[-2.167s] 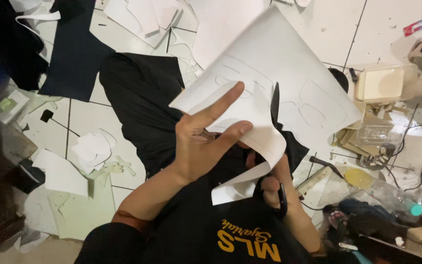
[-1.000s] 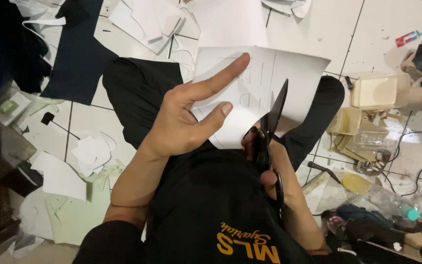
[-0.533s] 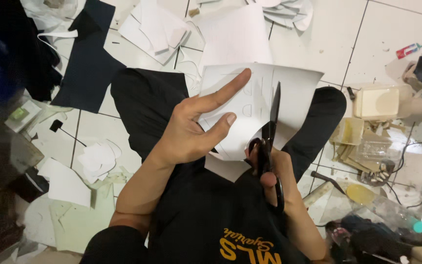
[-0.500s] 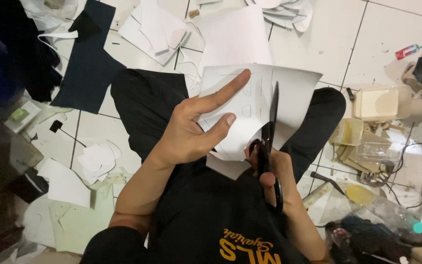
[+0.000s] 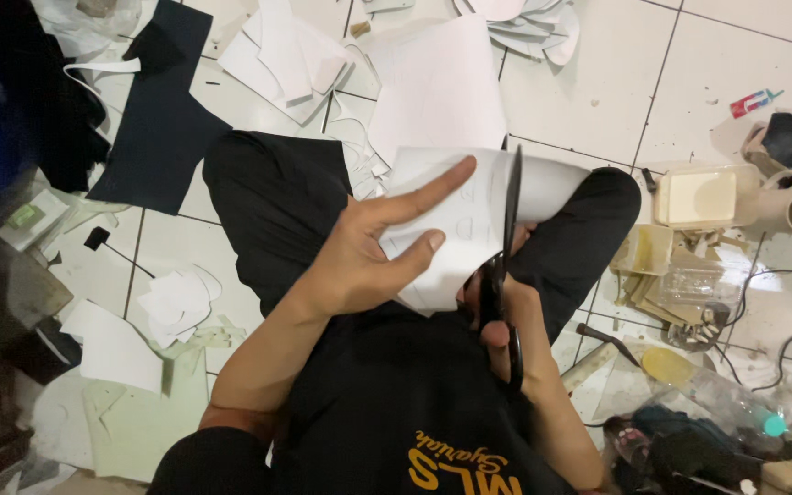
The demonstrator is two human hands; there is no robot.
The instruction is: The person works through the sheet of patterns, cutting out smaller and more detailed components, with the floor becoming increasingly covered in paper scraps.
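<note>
The white paper sheet (image 5: 469,215) sits above your lap, over your black-trousered legs. Your left hand (image 5: 368,261) has its grip clamped on the sheet's near edge, thumb and forefinger spread across its face. Your right hand (image 5: 506,321) is closed through the handles of the black scissors (image 5: 506,238), blades upright against the sheet. Paper scraps (image 5: 176,302) litter the tiled floor (image 5: 598,92).

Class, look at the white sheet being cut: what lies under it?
Under the white sheet show black-trousered legs and the left hand's palm. The lap directly beneath is covered.
</note>
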